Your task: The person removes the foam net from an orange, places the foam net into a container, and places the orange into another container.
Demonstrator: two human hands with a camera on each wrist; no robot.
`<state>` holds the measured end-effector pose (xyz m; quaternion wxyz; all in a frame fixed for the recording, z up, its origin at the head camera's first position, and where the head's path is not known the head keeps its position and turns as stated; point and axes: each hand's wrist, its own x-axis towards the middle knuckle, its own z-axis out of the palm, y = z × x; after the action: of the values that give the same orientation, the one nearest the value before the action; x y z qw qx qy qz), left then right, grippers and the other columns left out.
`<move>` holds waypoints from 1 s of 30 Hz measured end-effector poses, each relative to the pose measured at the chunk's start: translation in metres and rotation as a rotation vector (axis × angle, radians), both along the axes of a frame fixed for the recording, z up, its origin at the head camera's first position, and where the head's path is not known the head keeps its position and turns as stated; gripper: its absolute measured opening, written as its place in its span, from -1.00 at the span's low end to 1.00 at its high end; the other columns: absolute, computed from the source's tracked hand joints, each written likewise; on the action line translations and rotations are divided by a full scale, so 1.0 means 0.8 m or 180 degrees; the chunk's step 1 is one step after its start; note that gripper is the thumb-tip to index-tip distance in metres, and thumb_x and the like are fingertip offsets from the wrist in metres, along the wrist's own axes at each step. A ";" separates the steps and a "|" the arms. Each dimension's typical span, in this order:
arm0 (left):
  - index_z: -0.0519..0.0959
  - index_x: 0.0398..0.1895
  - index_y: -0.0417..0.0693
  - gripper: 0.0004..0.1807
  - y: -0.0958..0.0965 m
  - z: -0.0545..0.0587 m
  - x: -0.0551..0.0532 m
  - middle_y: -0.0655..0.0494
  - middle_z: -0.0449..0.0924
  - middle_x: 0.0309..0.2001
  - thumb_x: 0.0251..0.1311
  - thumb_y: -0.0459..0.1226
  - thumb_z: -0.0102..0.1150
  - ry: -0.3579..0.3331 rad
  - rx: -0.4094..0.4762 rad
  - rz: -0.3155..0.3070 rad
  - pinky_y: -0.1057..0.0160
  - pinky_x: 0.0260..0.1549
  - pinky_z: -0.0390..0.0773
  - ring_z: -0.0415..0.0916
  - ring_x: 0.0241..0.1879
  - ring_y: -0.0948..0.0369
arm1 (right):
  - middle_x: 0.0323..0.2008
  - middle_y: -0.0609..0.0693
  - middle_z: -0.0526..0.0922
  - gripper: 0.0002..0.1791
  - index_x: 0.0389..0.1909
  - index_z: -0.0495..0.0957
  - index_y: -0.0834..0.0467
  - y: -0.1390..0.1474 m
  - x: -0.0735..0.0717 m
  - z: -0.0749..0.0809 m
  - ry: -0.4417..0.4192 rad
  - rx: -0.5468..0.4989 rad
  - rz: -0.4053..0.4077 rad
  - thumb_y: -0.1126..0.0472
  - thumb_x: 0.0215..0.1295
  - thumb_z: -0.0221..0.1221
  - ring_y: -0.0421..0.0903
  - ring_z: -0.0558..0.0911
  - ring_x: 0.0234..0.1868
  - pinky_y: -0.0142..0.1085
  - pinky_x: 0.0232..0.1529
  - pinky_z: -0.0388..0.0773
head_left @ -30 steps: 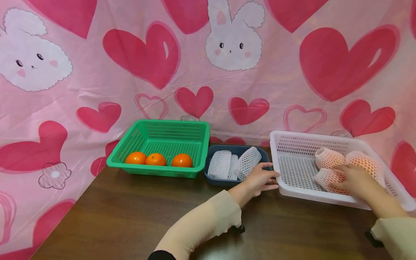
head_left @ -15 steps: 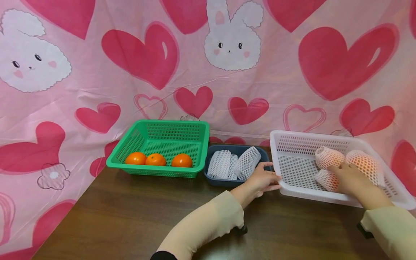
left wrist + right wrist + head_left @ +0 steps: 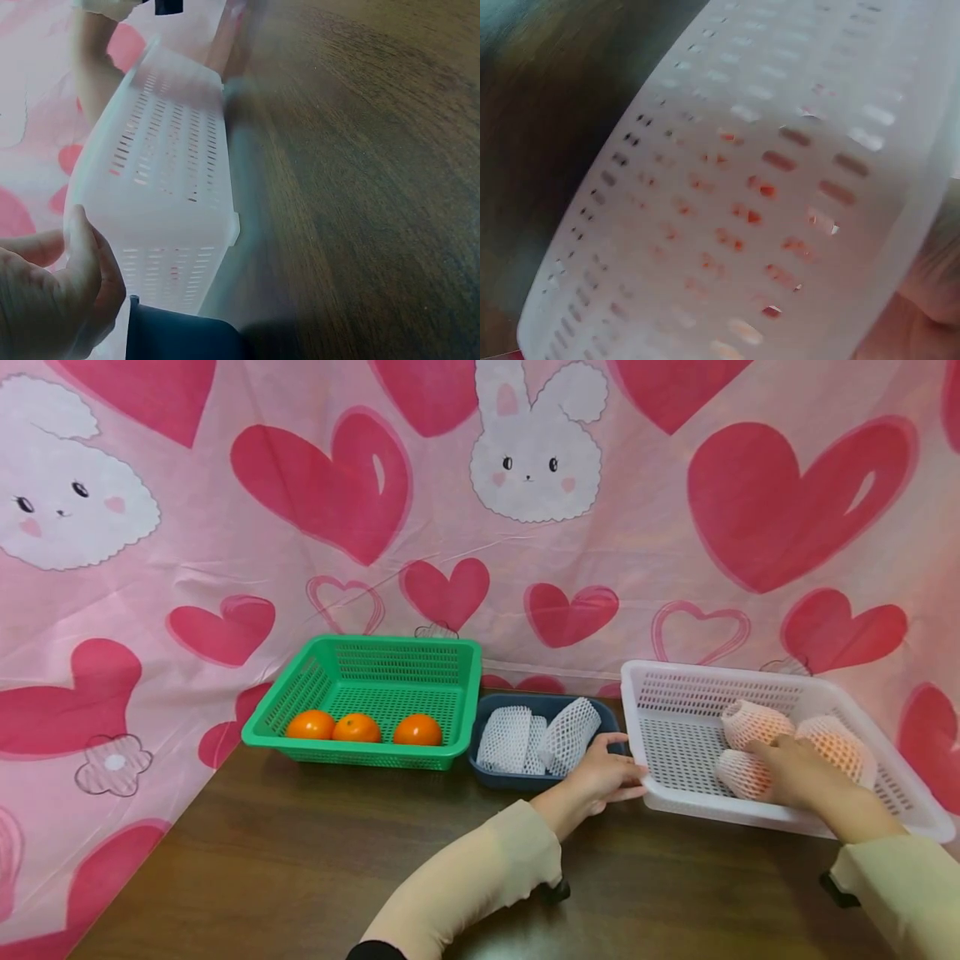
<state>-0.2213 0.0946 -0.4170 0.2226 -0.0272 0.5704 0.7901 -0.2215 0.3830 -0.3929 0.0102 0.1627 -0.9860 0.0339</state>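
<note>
In the head view, my right hand [image 3: 806, 777] reaches into the white basket [image 3: 682, 752] and grips the front orange in a white foam net [image 3: 742, 774], covering its right part. Two more net-wrapped fruits, a rear one [image 3: 756, 724] and a right-hand one [image 3: 832, 745], lie close about the hand. At the basket's near left corner, my left hand [image 3: 600, 774] holds the rim with its fingertips; the left wrist view shows that hand [image 3: 60, 292] against the outer wall. The right wrist view looks through the basket's slotted side [image 3: 727, 210], with orange showing behind.
Left of the white basket, a dark blue tray [image 3: 480, 768] holds several white foam nets [image 3: 506, 739]. Beside it stands a green basket [image 3: 360, 752] with three oranges [image 3: 417, 730] along its front. A pink patterned cloth [image 3: 450, 460] hangs behind the wooden table [image 3: 285, 860].
My right hand has shifted left over the front net-wrapped orange and covers more of it. My left hand stays at the white basket's corner.
</note>
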 end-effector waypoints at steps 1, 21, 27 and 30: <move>0.37 0.23 0.01 -0.44 0.000 0.000 0.000 -0.08 0.62 -0.22 0.27 -0.60 0.23 0.0001 -0.0002 0.0006 -0.01 -0.12 0.68 0.68 -0.23 0.05 | -0.25 0.53 0.47 -0.24 0.02 0.49 0.44 -0.002 -0.001 0.000 0.0046 -0.0017 0.0078 0.21 -0.22 0.60 0.52 0.52 -0.22 0.37 -0.21 0.49; 0.36 0.24 0.02 -0.43 0.000 -0.002 0.002 -0.07 0.60 -0.23 0.27 -0.60 0.22 -0.0029 0.0037 -0.0004 -0.02 -0.09 0.67 0.63 -0.29 0.10 | -0.06 0.63 0.43 -0.13 0.19 0.38 0.46 -0.014 -0.016 -0.014 -0.0383 -0.0413 0.0161 0.15 -0.09 0.58 0.55 0.52 -0.07 0.41 -0.13 0.46; 0.37 0.23 0.03 -0.44 0.001 0.001 0.002 -0.07 0.59 -0.23 0.28 -0.60 0.22 -0.0064 0.0031 -0.0004 -0.02 -0.09 0.67 0.63 -0.29 0.11 | -0.02 0.66 0.42 -0.10 0.19 0.38 0.50 -0.015 -0.020 -0.015 -0.0392 -0.0381 0.0176 0.14 -0.09 0.58 0.57 0.50 -0.02 0.41 -0.10 0.46; 0.37 0.24 0.03 -0.44 0.000 0.001 0.001 -0.07 0.59 -0.22 0.28 -0.60 0.22 -0.0078 0.0023 -0.0017 -0.01 -0.09 0.67 0.64 -0.28 0.10 | -0.01 0.66 0.43 -0.10 0.19 0.39 0.51 -0.017 -0.020 -0.013 -0.0383 -0.0398 0.0189 0.15 -0.10 0.58 0.58 0.49 0.01 0.41 -0.08 0.45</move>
<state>-0.2202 0.0945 -0.4160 0.2318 -0.0346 0.5649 0.7912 -0.2376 0.3696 -0.4034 -0.0399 0.1886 -0.9756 0.1054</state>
